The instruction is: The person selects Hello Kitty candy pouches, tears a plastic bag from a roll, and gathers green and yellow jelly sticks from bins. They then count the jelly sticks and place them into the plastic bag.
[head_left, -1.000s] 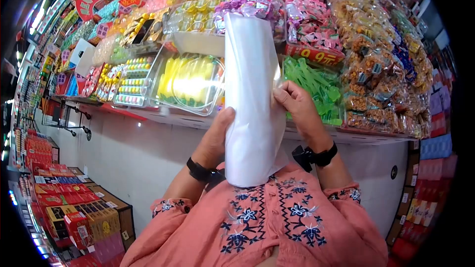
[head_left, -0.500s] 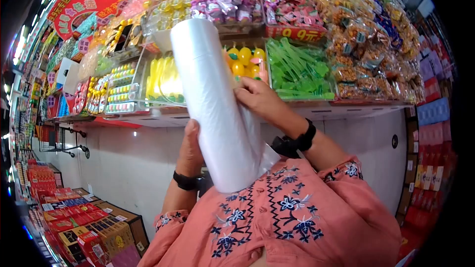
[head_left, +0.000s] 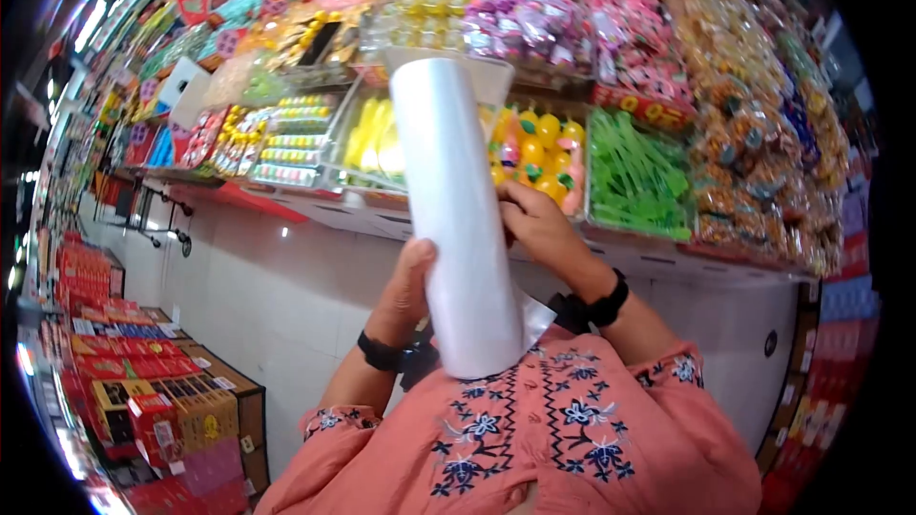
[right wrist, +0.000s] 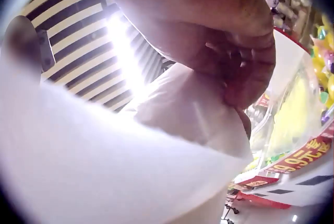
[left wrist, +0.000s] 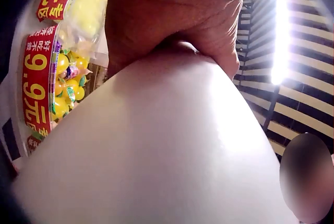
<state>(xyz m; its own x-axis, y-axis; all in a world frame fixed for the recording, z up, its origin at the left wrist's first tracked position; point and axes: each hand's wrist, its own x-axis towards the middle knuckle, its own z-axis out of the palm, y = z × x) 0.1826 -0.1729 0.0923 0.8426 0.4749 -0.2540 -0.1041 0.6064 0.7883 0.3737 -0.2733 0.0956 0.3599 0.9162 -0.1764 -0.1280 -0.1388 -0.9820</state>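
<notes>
A thick roll of whitish plastic bags stands nearly upright before my chest, its top leaning left. My left hand grips its left side, thumb on the near face and fingers hidden behind; the left wrist view shows the palm against the roll. On the other side, my right hand pinches a loose layer of plastic with curled fingers, seen best in the right wrist view. A loose corner of the film sticks out at the roll's lower right.
Behind the roll runs a sweets display: yellow fruit-shaped packs, green sticks, and bagged snacks at right. Red boxes are stacked at lower left. A black cart stands on the pale floor.
The roll has gone from almost straight to leaning left. My right hand has moved from the roll's right edge, with the thumb showing, to slightly lower and partly behind it. My left hand keeps its grip.
</notes>
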